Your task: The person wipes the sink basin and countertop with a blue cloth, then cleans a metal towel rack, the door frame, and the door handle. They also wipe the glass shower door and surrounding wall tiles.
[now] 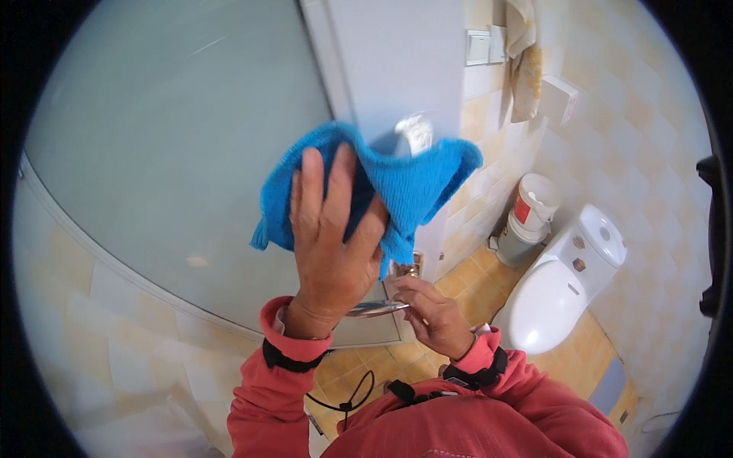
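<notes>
A bright blue cloth (412, 183) is bunched up in front of the frosted glass panel (172, 160) and the white door frame (395, 63). My left hand (338, 246) lies over the cloth with its fingers spread, and a fold of the fabric rises past the thumb. Whether the cloth touches the glass is hard to tell. Lower down, my right hand (429, 315) grips the end of a shiny metal door handle (375, 309). Part of the handle is hidden behind my left wrist.
A white toilet (544, 303) with its lid down stands to the right. Beside it, a white bucket (535, 200) sits on a grey bin (515, 246). Towels (524, 74) hang near a light switch (477, 47). A black cord (358, 392) loops near my waist.
</notes>
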Tool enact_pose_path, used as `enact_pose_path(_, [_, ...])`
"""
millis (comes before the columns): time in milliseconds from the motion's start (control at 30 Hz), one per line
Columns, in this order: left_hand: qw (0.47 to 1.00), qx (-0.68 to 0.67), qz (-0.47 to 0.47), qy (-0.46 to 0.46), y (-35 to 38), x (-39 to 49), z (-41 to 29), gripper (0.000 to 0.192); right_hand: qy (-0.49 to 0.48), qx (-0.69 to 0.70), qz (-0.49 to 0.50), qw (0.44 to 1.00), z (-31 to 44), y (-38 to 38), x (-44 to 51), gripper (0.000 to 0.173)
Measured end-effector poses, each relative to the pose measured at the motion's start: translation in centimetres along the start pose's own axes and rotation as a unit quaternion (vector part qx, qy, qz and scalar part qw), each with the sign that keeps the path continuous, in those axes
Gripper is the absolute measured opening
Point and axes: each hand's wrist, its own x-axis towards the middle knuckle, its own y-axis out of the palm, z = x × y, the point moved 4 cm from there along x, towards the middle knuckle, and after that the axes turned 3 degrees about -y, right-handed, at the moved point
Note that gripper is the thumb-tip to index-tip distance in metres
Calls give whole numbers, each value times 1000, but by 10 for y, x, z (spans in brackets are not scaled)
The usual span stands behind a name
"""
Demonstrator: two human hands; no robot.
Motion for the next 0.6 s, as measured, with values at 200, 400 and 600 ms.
enact_pose_path(200, [975,25,166,145,15,-48,-25,25,-23,-29,24,999,-5,-2,-6,29])
enact_pose_path(400, [964,99,204,141,-12,-48,4,27,-64,-13,-11,998,-4,-6,-3,27])
enact_pose_path(600, [974,112,141,134,2,-11,-26,27,-51,8,-13,999,-5,-1,-8,24])
